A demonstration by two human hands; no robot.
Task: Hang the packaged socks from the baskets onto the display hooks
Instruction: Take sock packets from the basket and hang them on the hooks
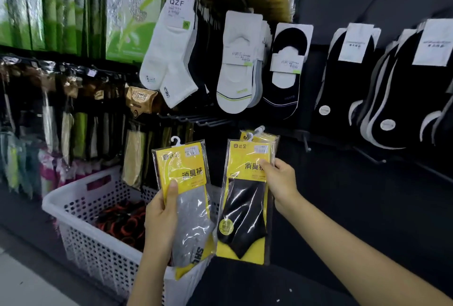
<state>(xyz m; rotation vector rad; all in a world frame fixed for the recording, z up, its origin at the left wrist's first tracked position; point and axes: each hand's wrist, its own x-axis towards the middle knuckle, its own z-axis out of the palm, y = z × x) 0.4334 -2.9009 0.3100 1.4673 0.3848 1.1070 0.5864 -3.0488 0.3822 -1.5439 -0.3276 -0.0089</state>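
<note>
Yellow-carded clear plastic packet of grey socks [186, 197], gripped by the left hand [160, 217] over the white perforated plastic basket [81, 190]. The right hand [279, 180] pinches a stack of matching black-sock packets [247, 197]. Long axes are near upright, hanger ends uppermost, below the bare black wire hooks [196, 120]. Risk: the pinched stack may fan out and slip.

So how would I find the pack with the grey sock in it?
Find the big white basket with holes at the lower left. Just over its right end, the left hand holds a yellow pack. Its sock is grey, while the neighbouring pack in the right hand shows a black one.
</note>
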